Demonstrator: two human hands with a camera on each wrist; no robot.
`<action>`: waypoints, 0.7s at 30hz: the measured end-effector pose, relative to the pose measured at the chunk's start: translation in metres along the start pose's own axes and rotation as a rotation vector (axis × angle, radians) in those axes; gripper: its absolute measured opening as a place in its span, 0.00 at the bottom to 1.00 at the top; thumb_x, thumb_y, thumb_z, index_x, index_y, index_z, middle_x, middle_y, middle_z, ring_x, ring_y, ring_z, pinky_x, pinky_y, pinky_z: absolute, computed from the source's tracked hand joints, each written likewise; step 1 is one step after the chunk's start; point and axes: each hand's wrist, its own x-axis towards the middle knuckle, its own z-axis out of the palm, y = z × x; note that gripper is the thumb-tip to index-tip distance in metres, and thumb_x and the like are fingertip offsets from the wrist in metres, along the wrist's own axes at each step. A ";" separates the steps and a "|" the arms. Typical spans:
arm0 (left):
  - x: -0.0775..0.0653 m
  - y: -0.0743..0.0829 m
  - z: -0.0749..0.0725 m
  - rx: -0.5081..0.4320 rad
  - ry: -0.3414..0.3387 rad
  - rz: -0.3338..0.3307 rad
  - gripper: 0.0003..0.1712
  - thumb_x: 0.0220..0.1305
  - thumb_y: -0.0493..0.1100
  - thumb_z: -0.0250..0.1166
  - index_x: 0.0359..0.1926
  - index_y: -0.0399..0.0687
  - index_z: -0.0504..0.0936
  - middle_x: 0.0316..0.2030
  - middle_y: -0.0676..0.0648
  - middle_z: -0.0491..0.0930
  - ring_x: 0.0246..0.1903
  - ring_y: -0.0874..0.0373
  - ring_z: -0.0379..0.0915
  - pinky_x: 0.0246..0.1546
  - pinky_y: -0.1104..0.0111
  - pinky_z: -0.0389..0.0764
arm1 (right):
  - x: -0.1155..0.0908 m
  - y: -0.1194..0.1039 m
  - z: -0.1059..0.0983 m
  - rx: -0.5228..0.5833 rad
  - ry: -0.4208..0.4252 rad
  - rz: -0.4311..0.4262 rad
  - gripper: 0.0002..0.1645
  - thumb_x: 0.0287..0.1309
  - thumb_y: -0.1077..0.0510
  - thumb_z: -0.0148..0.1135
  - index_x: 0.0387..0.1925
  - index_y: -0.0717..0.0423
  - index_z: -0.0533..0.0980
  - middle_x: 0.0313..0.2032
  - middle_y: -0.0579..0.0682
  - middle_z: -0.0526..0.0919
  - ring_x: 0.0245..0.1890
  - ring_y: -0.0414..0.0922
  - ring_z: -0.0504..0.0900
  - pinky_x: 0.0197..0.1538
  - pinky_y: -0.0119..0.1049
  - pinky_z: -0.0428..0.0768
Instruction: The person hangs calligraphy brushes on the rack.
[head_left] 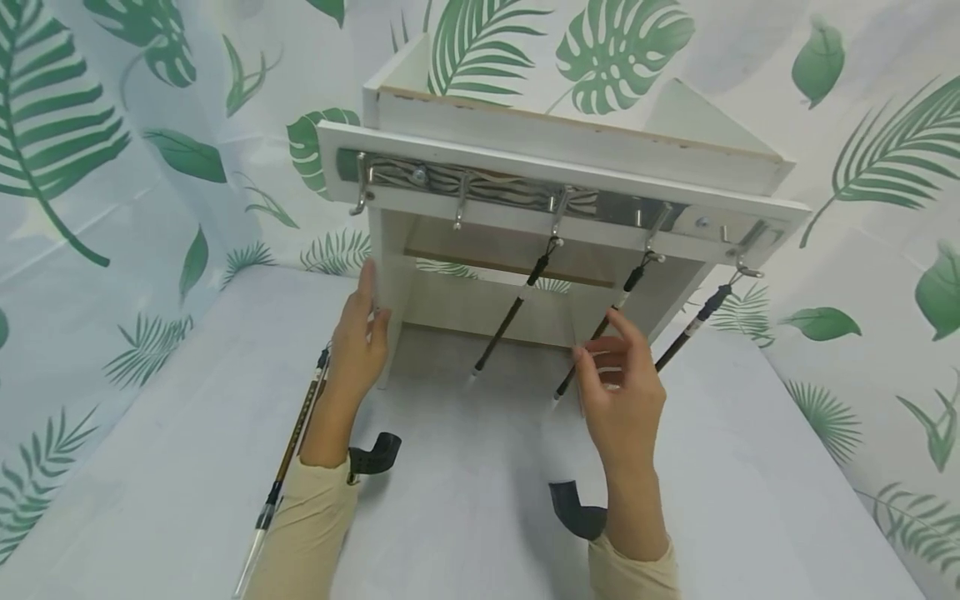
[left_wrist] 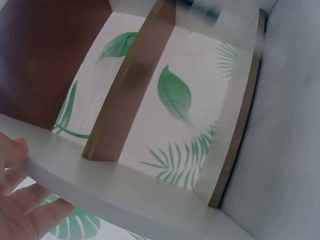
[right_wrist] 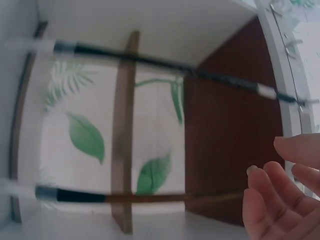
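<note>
A white wooden stand [head_left: 558, 177] carries a strip of metal hooks along its upper front. Three calligraphy brushes hang by cord loops from the middle and right hooks: a left one [head_left: 510, 323], a middle one [head_left: 633, 279] and a right one [head_left: 693, 327]. My left hand [head_left: 360, 342] is at the stand's left side panel [left_wrist: 145, 200], fingers extended along the outside and thumb near the front edge. Beside the middle brush, my right hand [head_left: 622, 375] has loosely bent fingers [right_wrist: 270, 192] with nothing visible held. The fingertips partly cover that brush; contact is unclear.
More brushes [head_left: 300, 417] lie on the white tabletop [head_left: 465, 517], left of my left forearm. Inside the stand, a crossbar [left_wrist: 127, 85] spans between the side panels. Leaf-patterned covering [head_left: 172, 208] surrounds the table at the back and sides.
</note>
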 end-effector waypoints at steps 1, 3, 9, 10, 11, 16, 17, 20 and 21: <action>0.000 0.000 0.000 -0.002 -0.001 0.000 0.33 0.67 0.34 0.48 0.69 0.38 0.47 0.52 0.30 0.67 0.49 0.39 0.69 0.47 0.52 0.78 | 0.001 0.001 -0.003 0.005 0.026 0.010 0.28 0.50 0.70 0.62 0.55 0.61 0.68 0.30 0.59 0.81 0.31 0.31 0.76 0.32 0.13 0.71; 0.000 0.000 0.000 -0.005 -0.009 -0.012 0.33 0.67 0.33 0.48 0.69 0.38 0.46 0.53 0.30 0.66 0.50 0.38 0.69 0.48 0.51 0.77 | 0.003 0.005 -0.009 0.012 0.089 0.011 0.26 0.51 0.70 0.60 0.55 0.62 0.69 0.30 0.60 0.80 0.31 0.23 0.73 0.33 0.11 0.70; 0.000 0.003 0.000 -0.010 -0.019 -0.029 0.34 0.67 0.34 0.48 0.70 0.40 0.45 0.54 0.30 0.65 0.51 0.38 0.68 0.49 0.51 0.77 | 0.012 0.026 -0.029 0.042 0.387 0.127 0.19 0.55 0.65 0.58 0.50 0.61 0.73 0.29 0.40 0.77 0.32 0.26 0.74 0.32 0.17 0.71; 0.000 0.003 0.000 -0.010 -0.016 -0.026 0.34 0.67 0.34 0.48 0.70 0.40 0.45 0.54 0.30 0.66 0.51 0.38 0.68 0.49 0.51 0.77 | 0.013 0.031 -0.033 0.039 0.433 0.174 0.19 0.55 0.63 0.58 0.50 0.58 0.73 0.30 0.35 0.75 0.33 0.27 0.74 0.32 0.18 0.71; 0.000 0.003 0.000 -0.009 -0.012 -0.022 0.34 0.67 0.34 0.48 0.70 0.40 0.45 0.54 0.29 0.65 0.51 0.38 0.68 0.48 0.51 0.77 | 0.014 0.038 -0.037 0.038 0.471 0.220 0.19 0.56 0.62 0.57 0.51 0.56 0.73 0.31 0.32 0.74 0.34 0.28 0.74 0.31 0.19 0.71; 0.000 0.005 0.000 -0.010 0.012 0.007 0.33 0.67 0.34 0.49 0.69 0.37 0.47 0.53 0.28 0.66 0.50 0.37 0.69 0.46 0.50 0.78 | 0.015 0.067 -0.044 -0.023 0.400 0.437 0.25 0.58 0.56 0.56 0.58 0.45 0.66 0.39 0.34 0.74 0.45 0.36 0.74 0.35 0.21 0.69; 0.000 0.005 0.000 -0.011 0.014 0.010 0.33 0.67 0.34 0.49 0.69 0.36 0.47 0.53 0.28 0.66 0.50 0.37 0.69 0.46 0.50 0.78 | 0.014 0.071 -0.043 -0.050 0.344 0.466 0.27 0.59 0.55 0.56 0.60 0.44 0.64 0.43 0.38 0.75 0.47 0.37 0.74 0.38 0.22 0.70; 0.000 0.004 -0.001 -0.008 0.005 0.007 0.33 0.67 0.33 0.49 0.69 0.36 0.47 0.54 0.28 0.66 0.50 0.37 0.69 0.47 0.50 0.77 | 0.012 0.080 -0.036 -0.103 0.166 0.511 0.35 0.59 0.54 0.57 0.66 0.39 0.56 0.54 0.48 0.73 0.54 0.44 0.72 0.47 0.32 0.75; 0.000 0.004 -0.001 -0.002 -0.004 0.001 0.33 0.67 0.33 0.48 0.69 0.37 0.46 0.53 0.29 0.66 0.50 0.37 0.69 0.48 0.50 0.77 | 0.012 0.081 -0.033 -0.114 0.117 0.512 0.37 0.58 0.54 0.57 0.67 0.39 0.54 0.57 0.51 0.71 0.56 0.46 0.71 0.50 0.36 0.76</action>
